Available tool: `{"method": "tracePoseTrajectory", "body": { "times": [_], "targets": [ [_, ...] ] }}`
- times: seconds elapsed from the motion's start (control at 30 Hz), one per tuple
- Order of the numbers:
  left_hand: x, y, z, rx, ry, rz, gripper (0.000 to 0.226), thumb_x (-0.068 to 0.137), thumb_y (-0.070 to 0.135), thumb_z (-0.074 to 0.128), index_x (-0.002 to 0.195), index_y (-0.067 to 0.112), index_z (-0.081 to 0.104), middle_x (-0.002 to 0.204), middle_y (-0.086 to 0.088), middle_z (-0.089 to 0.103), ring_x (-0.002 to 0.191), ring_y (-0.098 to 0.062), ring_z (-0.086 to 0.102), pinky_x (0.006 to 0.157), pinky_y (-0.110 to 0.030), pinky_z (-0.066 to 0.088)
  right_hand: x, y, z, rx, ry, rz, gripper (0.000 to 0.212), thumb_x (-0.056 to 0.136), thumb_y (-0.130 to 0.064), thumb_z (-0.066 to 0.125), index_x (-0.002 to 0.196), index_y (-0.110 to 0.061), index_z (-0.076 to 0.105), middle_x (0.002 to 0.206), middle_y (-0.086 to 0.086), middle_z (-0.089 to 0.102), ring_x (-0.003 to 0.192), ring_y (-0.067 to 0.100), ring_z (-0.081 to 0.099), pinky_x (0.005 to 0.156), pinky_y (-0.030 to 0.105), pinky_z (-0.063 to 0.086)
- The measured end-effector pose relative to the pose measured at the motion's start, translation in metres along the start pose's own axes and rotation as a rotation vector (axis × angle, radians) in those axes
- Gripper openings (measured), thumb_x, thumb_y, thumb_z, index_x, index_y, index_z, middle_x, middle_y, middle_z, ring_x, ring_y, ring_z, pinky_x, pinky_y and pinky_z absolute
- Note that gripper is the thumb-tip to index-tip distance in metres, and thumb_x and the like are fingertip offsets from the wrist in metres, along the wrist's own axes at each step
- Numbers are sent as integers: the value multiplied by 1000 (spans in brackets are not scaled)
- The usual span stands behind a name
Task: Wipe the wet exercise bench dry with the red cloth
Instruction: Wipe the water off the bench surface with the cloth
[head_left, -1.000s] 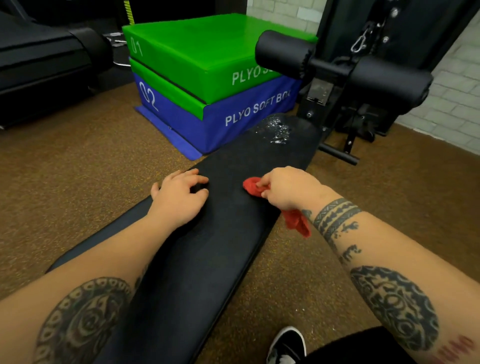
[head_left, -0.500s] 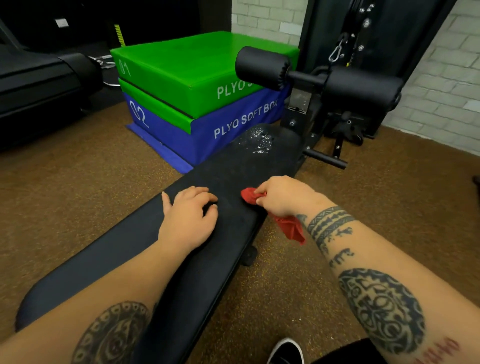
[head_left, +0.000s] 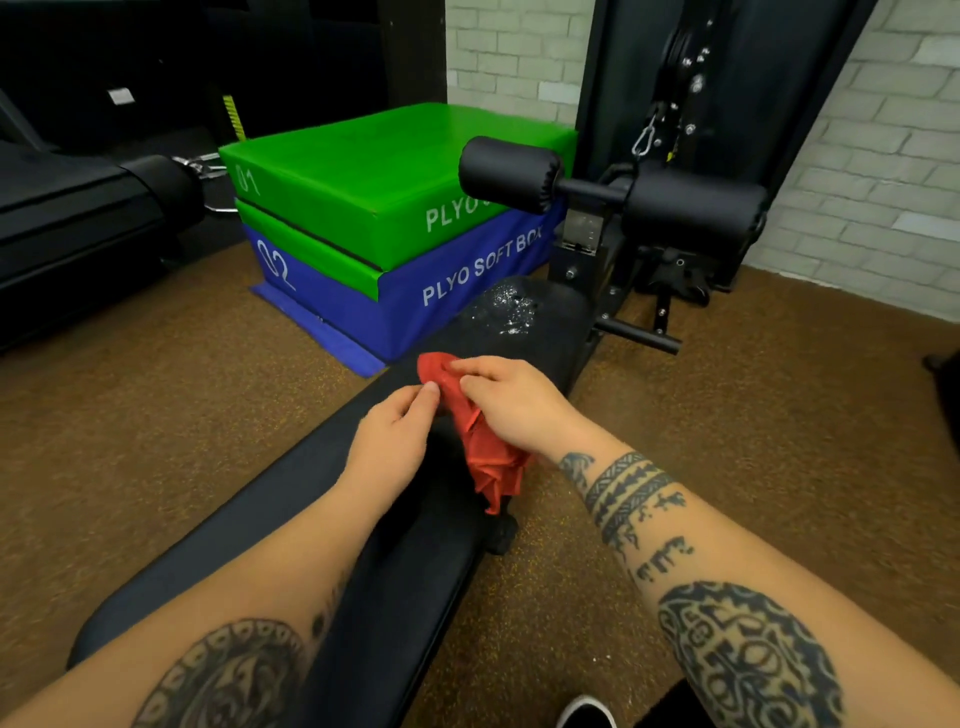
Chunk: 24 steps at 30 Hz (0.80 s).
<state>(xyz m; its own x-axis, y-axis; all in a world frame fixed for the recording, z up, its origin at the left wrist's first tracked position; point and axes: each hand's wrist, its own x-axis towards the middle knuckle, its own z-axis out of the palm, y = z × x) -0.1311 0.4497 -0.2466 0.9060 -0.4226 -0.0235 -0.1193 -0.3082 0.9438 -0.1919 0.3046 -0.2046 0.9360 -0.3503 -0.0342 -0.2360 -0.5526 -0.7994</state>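
A long black padded exercise bench (head_left: 322, 519) runs from the lower left up to the centre. Shiny water drops (head_left: 506, 312) lie on its far end. The red cloth (head_left: 483, 447) is bunched and lifted just above the bench's middle, its lower part hanging down. My right hand (head_left: 511, 400) grips the cloth from the right. My left hand (head_left: 395, 431) pinches the cloth's upper edge between thumb and fingers from the left. Both hands are a short way before the wet patch.
Stacked green and blue plyo soft boxes (head_left: 384, 223) stand left of the bench's far end. Two black roller pads (head_left: 613, 192) and a cable machine frame (head_left: 675, 130) rise behind it. Brown rubber floor (head_left: 753, 415) surrounds the bench. My shoe (head_left: 587, 712) is at the bottom.
My left hand has lifted off the bench pad and taken hold of the cloth. My right hand has raised the cloth off the bench surface.
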Motion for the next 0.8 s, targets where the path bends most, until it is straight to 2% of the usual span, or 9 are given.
{"method": "tracePoseTrajectory", "body": {
  "times": [0.07,0.13,0.27,0.37,0.47,0.53,0.63,0.7,0.8],
  "targets": [
    [2,20,-3,-293,-23,-59,29,94,50,53,97,30,74,95,4,77,98,-17,71,89,-40,55,-8,-13,10,45,64,-41,37,95,-27,57,132,-27,64,133,-6,65,121,9,59,105,23,42],
    [6,36,-7,-381,15,-55,23,99,36,55,97,24,74,91,2,77,89,-14,73,75,-30,56,-12,-22,18,85,148,-42,42,92,-30,62,133,-31,60,125,-8,68,113,10,63,99,23,46],
    [31,52,-19,-309,23,17,18,99,28,56,101,25,74,94,-1,77,95,-24,72,80,-40,58,5,-37,7,142,208,13,48,86,-38,70,129,-29,51,94,-9,68,86,11,67,80,29,52],
    [53,61,-13,-328,9,-4,15,98,29,58,96,34,71,92,-5,76,89,-29,73,76,-51,61,28,-36,-10,153,231,-4,47,86,-48,67,129,-33,54,103,-5,68,93,12,68,90,38,55],
    [72,72,5,-349,-7,2,9,96,28,61,93,28,69,91,-7,76,85,-29,74,66,-47,62,42,-26,-20,118,236,-100,48,90,-48,63,135,-35,55,120,-5,64,108,6,62,97,24,48],
    [82,79,15,-443,-82,-69,12,97,30,60,94,21,67,92,-6,76,84,-27,73,63,-38,59,46,-17,-22,178,202,-155,37,96,-40,60,133,-34,58,115,-11,66,104,-3,62,89,11,45],
    [96,80,24,-552,-317,-236,30,101,40,51,111,17,67,104,-7,76,87,-30,75,66,-42,60,56,9,-29,222,273,-149,29,96,-28,61,124,-37,63,107,-23,66,98,-16,60,86,4,41],
    [110,68,30,-394,-366,-248,35,99,46,50,110,19,70,105,-5,76,90,-29,75,74,-46,61,72,34,-40,148,341,-84,21,94,-28,64,114,-34,69,104,-21,69,96,-12,62,91,13,46],
    [139,34,34,54,-95,-87,21,96,39,58,98,25,74,102,6,76,93,-18,71,90,-40,56,89,70,-68,4,446,110,26,90,-40,65,115,-34,71,108,-11,72,102,9,66,96,30,50]
  ]
}}
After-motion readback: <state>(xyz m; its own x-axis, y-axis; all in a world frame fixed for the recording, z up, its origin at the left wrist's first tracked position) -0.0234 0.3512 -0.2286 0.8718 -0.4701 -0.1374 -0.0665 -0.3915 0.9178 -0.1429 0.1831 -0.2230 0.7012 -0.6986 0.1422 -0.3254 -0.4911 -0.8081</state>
